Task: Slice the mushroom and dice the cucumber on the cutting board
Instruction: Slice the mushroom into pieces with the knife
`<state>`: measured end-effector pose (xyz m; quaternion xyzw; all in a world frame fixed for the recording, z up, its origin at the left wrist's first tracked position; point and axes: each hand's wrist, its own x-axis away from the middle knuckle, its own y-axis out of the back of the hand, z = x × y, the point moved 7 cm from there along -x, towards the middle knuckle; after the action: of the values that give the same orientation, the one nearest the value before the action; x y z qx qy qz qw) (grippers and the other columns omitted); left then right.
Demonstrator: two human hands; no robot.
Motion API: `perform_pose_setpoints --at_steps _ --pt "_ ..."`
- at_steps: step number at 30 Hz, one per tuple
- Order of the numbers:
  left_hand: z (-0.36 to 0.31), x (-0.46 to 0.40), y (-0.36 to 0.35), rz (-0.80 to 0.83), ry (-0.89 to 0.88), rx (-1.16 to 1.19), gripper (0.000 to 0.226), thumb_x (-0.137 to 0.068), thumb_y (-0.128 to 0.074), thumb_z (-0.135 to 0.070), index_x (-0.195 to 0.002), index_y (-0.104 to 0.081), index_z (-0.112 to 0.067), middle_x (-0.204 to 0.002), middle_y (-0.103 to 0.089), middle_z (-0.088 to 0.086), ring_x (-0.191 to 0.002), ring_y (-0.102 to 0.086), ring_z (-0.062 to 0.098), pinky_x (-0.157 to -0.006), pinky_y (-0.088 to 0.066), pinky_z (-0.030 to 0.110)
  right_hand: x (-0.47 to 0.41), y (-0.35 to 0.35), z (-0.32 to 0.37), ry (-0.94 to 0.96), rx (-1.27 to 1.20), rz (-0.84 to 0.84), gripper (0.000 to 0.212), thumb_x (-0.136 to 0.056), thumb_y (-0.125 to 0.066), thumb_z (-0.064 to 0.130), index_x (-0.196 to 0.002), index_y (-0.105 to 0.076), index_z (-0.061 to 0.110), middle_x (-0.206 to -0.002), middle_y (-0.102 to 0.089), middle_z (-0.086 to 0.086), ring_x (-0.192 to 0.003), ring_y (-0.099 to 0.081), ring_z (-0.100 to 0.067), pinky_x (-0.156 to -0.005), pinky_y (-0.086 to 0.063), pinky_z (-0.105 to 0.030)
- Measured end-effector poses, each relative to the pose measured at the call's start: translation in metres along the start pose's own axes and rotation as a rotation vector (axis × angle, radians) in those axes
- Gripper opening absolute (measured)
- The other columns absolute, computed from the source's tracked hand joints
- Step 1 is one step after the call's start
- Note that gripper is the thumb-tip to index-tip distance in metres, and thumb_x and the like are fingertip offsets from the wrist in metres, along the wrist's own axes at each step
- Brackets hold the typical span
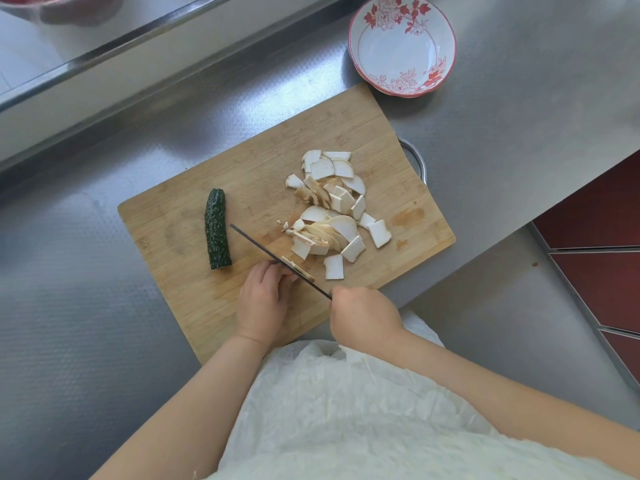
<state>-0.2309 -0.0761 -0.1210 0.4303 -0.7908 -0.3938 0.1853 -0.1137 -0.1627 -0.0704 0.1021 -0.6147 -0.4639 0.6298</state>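
A wooden cutting board (346, 126) lies at an angle on the steel counter. White mushroom slices (337, 206) are heaped on its right half. A dark green cucumber piece (217, 229) lies whole on the left half. My right hand (363, 315) grips the handle of a knife (263, 250), whose thin blade is seen edge-on, running up and to the left. My left hand (263, 299) has its fingers curled on a small mushroom piece (298, 269) pressed against the blade's left side near the board's front edge.
A white bowl with red flowers (401, 43) stands behind the board's right corner. A metal handle (417, 161) sticks out at the board's right edge. The counter's raised steel ledge (138, 43) runs along the back left. The counter drops off at right.
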Motion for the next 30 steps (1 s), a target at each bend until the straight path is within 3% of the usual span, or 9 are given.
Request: perform_pose_setpoints --at_steps 5,10,16,19,23,30 --pt "0.0 -0.001 0.0 0.003 -0.009 0.002 0.027 -0.088 -0.049 -0.025 -0.083 -0.063 -0.002 -0.087 -0.064 0.014 -0.083 -0.047 0.02 -0.066 -0.035 0.026 -0.007 -0.003 0.002 -0.036 -0.008 0.001 0.017 -0.098 -0.044 0.014 -0.104 -0.059 0.01 -0.094 -0.066 -0.01 -0.083 -0.064 -0.029 -0.051 -0.032 -0.026" --pt "0.002 0.001 -0.003 0.02 -0.003 0.005 0.026 -0.09 -0.051 -0.026 -0.085 -0.064 -0.005 -0.087 -0.063 0.01 -0.082 -0.05 0.02 -0.066 -0.037 0.026 -0.014 -0.009 0.0 -0.08 -0.051 -0.004 0.018 -0.1 -0.043 0.018 -0.103 -0.059 0.009 -0.094 -0.065 -0.011 -0.075 -0.059 -0.027 -0.046 -0.027 -0.025" --pt "-0.001 0.001 -0.002 0.054 0.02 0.03 0.013 -0.09 -0.059 -0.021 -0.082 -0.062 -0.01 -0.082 -0.058 0.001 -0.079 -0.048 0.014 -0.067 -0.032 0.018 -0.023 -0.007 -0.021 -0.16 -0.325 0.043 0.032 -0.1 -0.042 0.037 -0.102 -0.06 0.01 -0.094 -0.064 -0.009 -0.087 -0.062 -0.028 -0.071 -0.053 -0.037" --pt "0.001 0.002 -0.002 0.061 0.021 0.042 0.014 -0.091 -0.058 -0.021 -0.084 -0.062 -0.01 -0.084 -0.059 0.002 -0.081 -0.05 0.014 -0.069 -0.034 0.018 -0.013 -0.006 -0.022 -0.123 -0.32 -0.013 0.032 -0.1 -0.041 0.037 -0.099 -0.06 0.011 -0.088 -0.065 -0.008 -0.08 -0.062 -0.028 -0.068 -0.053 -0.037" --pt "0.004 0.003 -0.004 0.058 0.042 0.063 0.025 -0.092 -0.051 -0.028 -0.089 -0.064 -0.006 -0.089 -0.062 0.005 -0.085 -0.052 0.016 -0.072 -0.036 0.019 0.002 -0.002 -0.017 -0.03 -0.196 -0.116 0.028 -0.1 -0.039 0.031 -0.11 -0.06 0.017 -0.086 -0.068 -0.007 -0.077 -0.063 -0.029 -0.057 -0.048 -0.032" --pt "0.004 0.004 -0.003 0.046 0.055 0.034 0.035 -0.088 -0.043 -0.025 -0.09 -0.064 0.002 -0.09 -0.064 0.017 -0.085 -0.047 0.02 -0.068 -0.035 0.025 0.014 -0.005 -0.002 0.036 -0.027 -0.07 0.019 -0.096 -0.043 0.015 -0.107 -0.058 0.012 -0.09 -0.068 -0.01 -0.079 -0.064 -0.03 -0.042 -0.023 -0.026"
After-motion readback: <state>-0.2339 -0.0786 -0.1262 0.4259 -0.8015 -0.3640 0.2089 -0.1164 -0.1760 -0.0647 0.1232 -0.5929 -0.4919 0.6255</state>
